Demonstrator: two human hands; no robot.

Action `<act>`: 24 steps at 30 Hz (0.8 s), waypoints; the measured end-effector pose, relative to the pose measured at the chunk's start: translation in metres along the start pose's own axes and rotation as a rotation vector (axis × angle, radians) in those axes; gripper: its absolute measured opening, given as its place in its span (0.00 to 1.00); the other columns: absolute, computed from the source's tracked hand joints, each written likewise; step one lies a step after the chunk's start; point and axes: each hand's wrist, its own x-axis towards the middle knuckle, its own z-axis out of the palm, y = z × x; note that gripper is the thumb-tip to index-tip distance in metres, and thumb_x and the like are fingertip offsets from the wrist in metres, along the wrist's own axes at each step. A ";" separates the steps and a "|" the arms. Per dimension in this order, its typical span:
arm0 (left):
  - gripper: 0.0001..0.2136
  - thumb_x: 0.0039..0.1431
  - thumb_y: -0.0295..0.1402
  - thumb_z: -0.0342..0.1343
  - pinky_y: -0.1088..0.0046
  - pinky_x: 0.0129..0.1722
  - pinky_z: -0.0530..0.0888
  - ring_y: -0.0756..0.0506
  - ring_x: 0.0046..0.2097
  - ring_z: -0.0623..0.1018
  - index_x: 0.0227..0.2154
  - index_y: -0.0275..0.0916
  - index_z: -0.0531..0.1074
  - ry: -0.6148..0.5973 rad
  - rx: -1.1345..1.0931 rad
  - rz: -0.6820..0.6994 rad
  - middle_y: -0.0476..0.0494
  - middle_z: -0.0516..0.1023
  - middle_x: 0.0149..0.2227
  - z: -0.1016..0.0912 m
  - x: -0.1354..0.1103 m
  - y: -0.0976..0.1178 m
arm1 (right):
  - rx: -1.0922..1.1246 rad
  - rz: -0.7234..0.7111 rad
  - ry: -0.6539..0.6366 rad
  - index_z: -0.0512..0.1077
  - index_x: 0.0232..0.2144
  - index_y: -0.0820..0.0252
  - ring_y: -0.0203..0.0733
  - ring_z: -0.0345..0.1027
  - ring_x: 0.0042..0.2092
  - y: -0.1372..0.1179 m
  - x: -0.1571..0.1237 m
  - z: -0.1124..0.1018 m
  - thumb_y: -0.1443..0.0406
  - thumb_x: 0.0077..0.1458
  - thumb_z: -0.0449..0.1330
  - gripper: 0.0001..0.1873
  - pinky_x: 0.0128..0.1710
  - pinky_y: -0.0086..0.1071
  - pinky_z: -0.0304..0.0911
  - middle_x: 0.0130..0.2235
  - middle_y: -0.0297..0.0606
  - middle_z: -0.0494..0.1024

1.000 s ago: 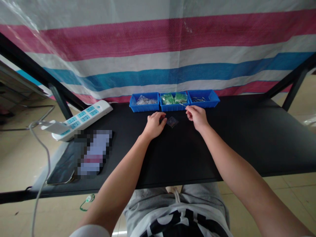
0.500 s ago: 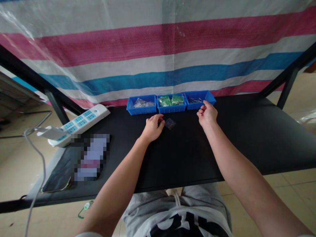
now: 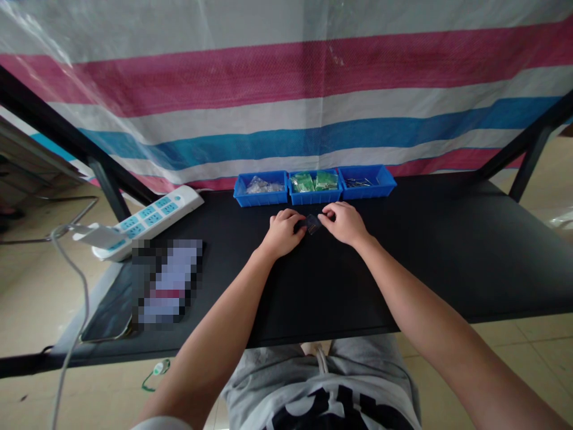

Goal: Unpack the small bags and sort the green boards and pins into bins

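A small clear plastic bag [image 3: 313, 225] with something small and brownish inside lies on the black table in front of the blue bins. My left hand [image 3: 286, 232] has its thumb and fingers closed at the bag's left edge. From the other side, my right hand [image 3: 345, 222] reaches the bag's right corner with thumb and forefinger pinched; whatever is between them is too small to make out. Behind, the right blue bin [image 3: 367, 190] contains thin metal pieces. Green packets [image 3: 314, 181] fill the middle bin, and clear plastic bags [image 3: 264, 185] lie in the left one.
A white power strip [image 3: 150, 221] with a plugged-in adapter lies at the left, its cable trailing off the table. Nearer me are a blurred-out phone [image 3: 170, 283] and a dark flat object [image 3: 107, 310]. A striped sheet [image 3: 286, 77] hangs behind the table.
My right hand has moved left and nearer, from the right bin to the small bag. My left fingers now meet the bag's left edge. The view has shifted slightly.
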 end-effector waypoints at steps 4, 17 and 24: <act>0.15 0.58 0.37 0.54 0.51 0.51 0.66 0.36 0.53 0.70 0.47 0.39 0.74 -0.031 0.048 0.017 0.38 0.73 0.50 0.002 0.000 -0.001 | -0.186 -0.032 -0.122 0.76 0.34 0.60 0.52 0.66 0.43 -0.007 -0.004 0.008 0.54 0.53 0.62 0.15 0.41 0.42 0.63 0.38 0.47 0.76; 0.13 0.58 0.36 0.55 0.52 0.50 0.66 0.37 0.52 0.71 0.46 0.41 0.74 -0.026 0.009 0.015 0.39 0.74 0.49 0.003 0.001 -0.003 | 0.045 -0.005 -0.097 0.73 0.25 0.58 0.44 0.70 0.35 0.001 0.000 0.015 0.66 0.47 0.66 0.05 0.39 0.38 0.64 0.31 0.38 0.78; 0.15 0.57 0.36 0.56 0.54 0.51 0.66 0.37 0.51 0.73 0.47 0.39 0.71 -0.023 -0.054 -0.018 0.39 0.78 0.47 0.001 0.002 -0.001 | 0.290 0.058 -0.120 0.73 0.33 0.60 0.37 0.71 0.29 -0.004 -0.002 0.012 0.69 0.48 0.62 0.06 0.33 0.31 0.64 0.28 0.36 0.79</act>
